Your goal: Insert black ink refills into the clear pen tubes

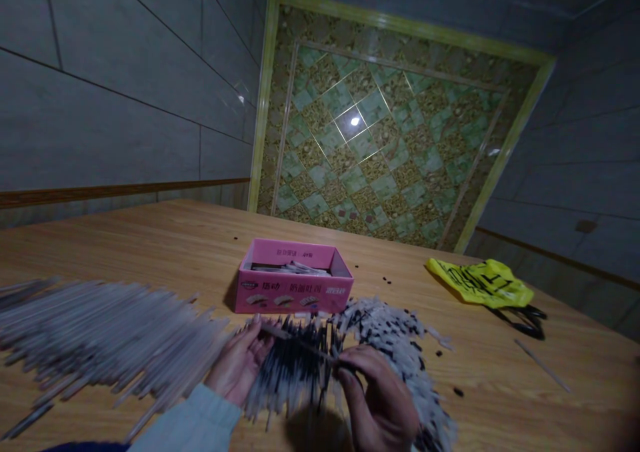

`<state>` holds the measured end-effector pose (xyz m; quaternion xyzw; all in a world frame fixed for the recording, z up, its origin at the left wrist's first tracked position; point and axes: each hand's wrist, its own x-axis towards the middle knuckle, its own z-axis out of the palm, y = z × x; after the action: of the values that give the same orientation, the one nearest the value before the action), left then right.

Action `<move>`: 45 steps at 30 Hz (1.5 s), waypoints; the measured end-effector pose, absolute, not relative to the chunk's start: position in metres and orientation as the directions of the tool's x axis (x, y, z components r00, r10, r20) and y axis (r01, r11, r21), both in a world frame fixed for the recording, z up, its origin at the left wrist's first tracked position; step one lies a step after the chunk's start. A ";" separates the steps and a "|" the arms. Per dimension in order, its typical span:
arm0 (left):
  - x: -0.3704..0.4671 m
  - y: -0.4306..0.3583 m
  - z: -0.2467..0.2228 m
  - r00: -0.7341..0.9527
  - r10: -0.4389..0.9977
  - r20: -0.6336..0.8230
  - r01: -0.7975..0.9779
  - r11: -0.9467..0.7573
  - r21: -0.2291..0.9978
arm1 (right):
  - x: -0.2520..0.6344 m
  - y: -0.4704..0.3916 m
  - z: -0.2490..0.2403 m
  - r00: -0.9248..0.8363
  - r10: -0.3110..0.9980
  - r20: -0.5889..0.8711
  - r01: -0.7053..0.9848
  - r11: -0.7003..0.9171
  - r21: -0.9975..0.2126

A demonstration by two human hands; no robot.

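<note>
My left hand (239,364), in a light blue sleeve, pinches one end of a thin stick-like piece (275,332) just in front of the pink box. The fingers of my right hand (375,395) are closed around the dark end of that slender piece, to the right. Beneath both hands lies a pile of thin dark and clear sticks (290,379). The pink box (295,300) stands open behind them, with some pale sticks inside. Beside my right hand spreads a heap of small white and black pieces (395,332).
A broad pile of pale translucent sticks (105,332) covers the left of the wooden table (200,239). At the right lie a yellow bag (485,282), a black strap-like item (525,322) and a single stick (543,365). Small black bits are scattered about.
</note>
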<state>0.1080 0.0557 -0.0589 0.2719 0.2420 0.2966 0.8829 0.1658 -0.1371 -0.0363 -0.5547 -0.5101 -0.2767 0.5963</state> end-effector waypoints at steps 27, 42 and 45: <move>0.105 0.044 -0.056 0.785 0.521 -0.335 -0.359 0.823 0.439 | 0.199 -0.148 -0.035 0.268 0.962 -0.060 0.939 -0.274 -0.207; 0.103 0.041 -0.047 0.769 0.521 -0.370 -0.328 0.819 0.471 | 0.190 -0.167 -0.018 0.513 0.837 -0.192 0.843 -0.533 -0.074; 0.104 0.043 -0.050 0.769 0.529 -0.360 -0.338 0.813 0.474 | 0.186 -0.171 -0.021 0.481 0.864 -0.150 0.848 -0.502 -0.171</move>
<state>0.1040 0.0425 -0.0496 0.1945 0.2456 0.2354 0.9200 0.1855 -0.1709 -0.0208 -0.8596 -0.4979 0.1086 0.0364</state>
